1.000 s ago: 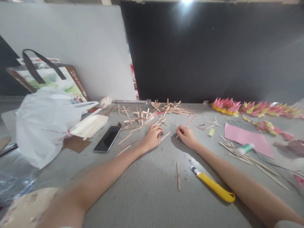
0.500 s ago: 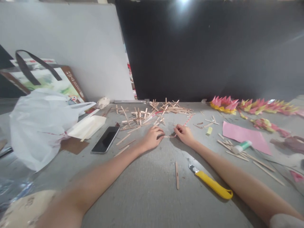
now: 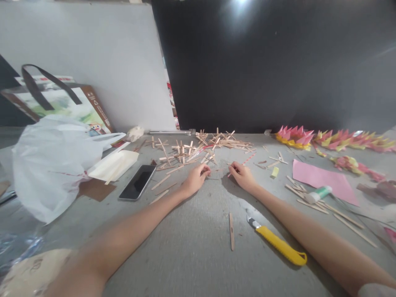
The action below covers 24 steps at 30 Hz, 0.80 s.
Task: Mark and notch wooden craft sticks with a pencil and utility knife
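My left hand (image 3: 197, 178) is closed, its thumb and fingertips pinched on one end of a thin wooden craft stick (image 3: 218, 169). The stick reaches across the gap towards my right hand (image 3: 242, 175). That hand is closed round a slim red-and-white striped stick (image 3: 249, 158), which pokes out above the knuckles and shows a short end below the fingers. Whether it is a straw or a pen, I cannot tell. Nearer to me, a single craft stick (image 3: 232, 232) lies between my forearms, beside a yellow utility knife (image 3: 280, 245) with its metal tip pointing away.
Behind my hands is a heap of wooden sticks (image 3: 182, 152). A phone (image 3: 137, 182) and a white plastic bag (image 3: 52, 165) lie left. Pink paper (image 3: 324, 181), a glue stick (image 3: 319, 194), loose sticks and pink-yellow folded paper pieces (image 3: 293, 137) lie right. A dark panel (image 3: 272, 66) stands behind.
My left hand has lifted slightly and drawn back, raising the craft stick from between the hands. My right hand stays nearly in place, with the striped stick still in it.
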Each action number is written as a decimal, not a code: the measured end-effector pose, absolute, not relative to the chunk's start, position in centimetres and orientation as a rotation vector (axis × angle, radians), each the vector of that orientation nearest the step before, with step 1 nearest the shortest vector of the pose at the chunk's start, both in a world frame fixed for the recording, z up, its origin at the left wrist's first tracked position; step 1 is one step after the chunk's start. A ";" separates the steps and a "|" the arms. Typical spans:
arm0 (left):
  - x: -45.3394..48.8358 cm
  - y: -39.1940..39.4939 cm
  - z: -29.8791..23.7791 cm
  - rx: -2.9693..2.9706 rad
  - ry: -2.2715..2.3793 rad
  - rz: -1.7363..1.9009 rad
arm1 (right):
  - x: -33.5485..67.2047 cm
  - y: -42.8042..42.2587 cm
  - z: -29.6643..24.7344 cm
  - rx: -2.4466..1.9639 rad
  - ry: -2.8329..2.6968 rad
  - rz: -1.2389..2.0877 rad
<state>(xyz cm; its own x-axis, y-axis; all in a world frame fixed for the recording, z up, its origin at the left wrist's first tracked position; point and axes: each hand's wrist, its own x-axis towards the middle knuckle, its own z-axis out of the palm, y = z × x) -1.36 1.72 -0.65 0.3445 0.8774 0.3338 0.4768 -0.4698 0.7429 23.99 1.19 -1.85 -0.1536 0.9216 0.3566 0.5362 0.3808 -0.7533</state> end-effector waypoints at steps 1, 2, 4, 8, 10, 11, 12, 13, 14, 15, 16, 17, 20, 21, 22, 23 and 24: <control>-1.3 1.5 -0.5 2.018 1.134 1.012 | 24.0 1.1 -1.8 -1.267 -1.817 0.600; -1.1 1.3 -0.3 1.963 1.097 1.036 | 24.1 1.0 -1.7 -1.261 -1.820 0.612; -0.6 0.8 0.0 1.887 1.040 1.063 | 24.2 0.8 -1.6 -1.243 -1.844 0.646; 0.3 -0.3 0.6 1.814 0.979 1.036 | 24.4 0.2 -1.2 -1.168 -1.881 0.685; 0.5 -0.5 0.7 1.778 0.969 1.036 | 24.4 0.1 -1.1 -1.154 -1.863 0.675; 0.5 -0.5 0.7 1.751 0.970 1.046 | 24.5 0.0 -1.1 -1.162 -1.843 0.668; 0.5 -0.5 0.7 1.721 0.972 1.056 | 24.5 0.1 -1.0 -1.175 -1.819 0.663; 0.4 -0.4 0.6 1.692 0.970 1.061 | 24.5 0.1 -1.0 -1.189 -1.794 0.660; 0.4 -0.3 0.5 1.670 0.960 1.059 | 24.5 0.1 -1.0 -1.200 -1.772 0.658; 0.4 -0.2 0.4 1.657 0.942 1.049 | 24.5 0.2 -1.0 -1.207 -1.755 0.657; 0.3 -0.1 0.3 1.654 0.918 1.030 | 24.5 0.2 -1.0 -1.211 -1.747 0.660; 0.3 -0.1 0.2 1.655 0.892 1.005 | 24.4 0.2 -1.0 -1.211 -1.750 0.666; 0.3 -0.1 0.0 1.675 0.854 0.952 | 24.3 0.1 -0.9 -1.194 -1.793 0.689; 0.3 -0.1 0.0 1.684 0.858 0.947 | 24.2 0.0 -0.8 -1.187 -1.811 0.697; 0.3 -0.1 -0.1 1.691 0.863 0.952 | 24.2 -0.1 -0.8 -1.182 -1.824 0.704; 0.2 -0.1 -0.1 1.692 0.869 0.964 | 24.1 -0.1 -0.7 -1.180 -1.830 0.711; 0.2 0.0 -0.2 1.685 0.875 0.979 | 24.1 -0.2 -0.7 -1.181 -1.831 0.717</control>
